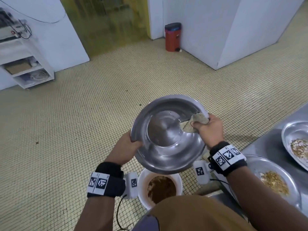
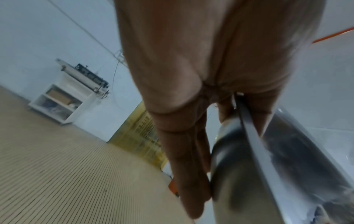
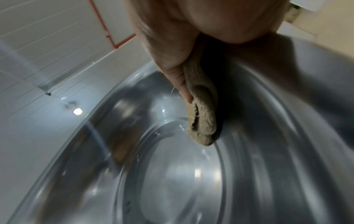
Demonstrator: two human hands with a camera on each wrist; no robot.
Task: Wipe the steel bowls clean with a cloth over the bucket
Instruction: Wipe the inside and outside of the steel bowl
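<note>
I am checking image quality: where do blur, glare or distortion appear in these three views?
Head view: sharp, wide-angle bending, soft glare inside the steel bowl. Left wrist view: left hand and bowl rim blurred. Right wrist view: cloth fairly clear, bowl wall smeared.

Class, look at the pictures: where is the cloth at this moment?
In the head view the cloth is gripped in the right hand, pressed against the inner right wall of the steel bowl held above the bucket.

The left hand [image 2: 191, 78] grips the steel bowl's [image 2: 239, 174] rim, fingers [image 2: 184, 159] along its outside, thumb inside. Beyond lie a tiled floor [image 2: 67, 166], a white shelf [image 2: 63, 103] and a yellow curtain [image 2: 141, 131].
</note>
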